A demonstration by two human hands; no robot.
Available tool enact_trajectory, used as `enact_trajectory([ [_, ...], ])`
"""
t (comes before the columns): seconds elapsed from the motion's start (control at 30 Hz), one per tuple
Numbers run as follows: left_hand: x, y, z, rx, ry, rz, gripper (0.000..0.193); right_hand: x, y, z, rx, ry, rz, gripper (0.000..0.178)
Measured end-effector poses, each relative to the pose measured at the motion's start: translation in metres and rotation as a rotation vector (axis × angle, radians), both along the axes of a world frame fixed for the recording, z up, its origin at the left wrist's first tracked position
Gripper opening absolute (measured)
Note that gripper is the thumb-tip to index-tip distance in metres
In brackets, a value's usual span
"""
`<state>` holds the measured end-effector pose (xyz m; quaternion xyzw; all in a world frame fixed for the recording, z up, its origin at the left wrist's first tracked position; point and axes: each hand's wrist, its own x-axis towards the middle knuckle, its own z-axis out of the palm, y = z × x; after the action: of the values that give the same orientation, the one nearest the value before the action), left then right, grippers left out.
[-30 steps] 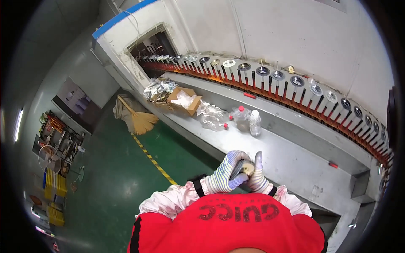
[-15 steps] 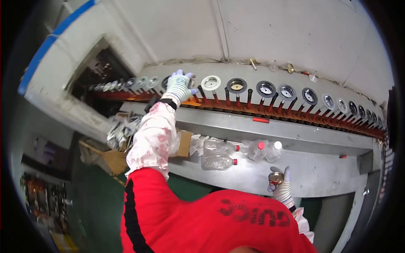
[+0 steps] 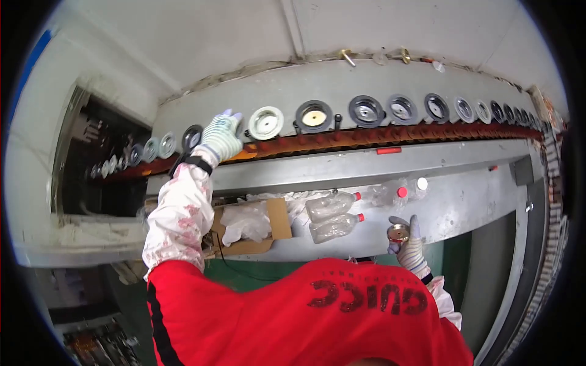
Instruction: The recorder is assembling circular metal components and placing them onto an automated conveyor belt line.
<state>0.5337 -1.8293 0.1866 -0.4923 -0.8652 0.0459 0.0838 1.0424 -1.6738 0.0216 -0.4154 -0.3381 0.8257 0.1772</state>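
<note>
Reaching our left hand [image 3: 221, 135] flat onto a conveyor disc [image 3: 266, 122], fingers unclenched; right hand [image 3: 410, 244] grasping a small metal part [image 3: 398, 232], not yet placed.

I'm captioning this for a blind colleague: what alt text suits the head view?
A gloved left hand reaches up to a row of round disc-shaped parts on a long grey conveyor rail, while the gloved right hand holds a small round metal part above crumpled clear plastic bottles.

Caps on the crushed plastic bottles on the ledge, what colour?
Red, on the clear crushed plastic bottles. Head view shows them best.
</note>
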Motion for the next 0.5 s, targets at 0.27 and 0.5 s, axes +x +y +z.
enact_trajectory([
  [0.27, -0.076, -0.068, -0.053, 0.098, 0.158, 0.137, 0.071, -0.027, -0.012, -0.006, 0.088, -0.008, 0.216, 0.082],
  [0.5, -0.123, -0.083, -0.075, 0.133, 0.111, 0.192, 0.056, 0.021, -0.017, 0.009, 0.097, -0.094, 0.145, 0.078],
])
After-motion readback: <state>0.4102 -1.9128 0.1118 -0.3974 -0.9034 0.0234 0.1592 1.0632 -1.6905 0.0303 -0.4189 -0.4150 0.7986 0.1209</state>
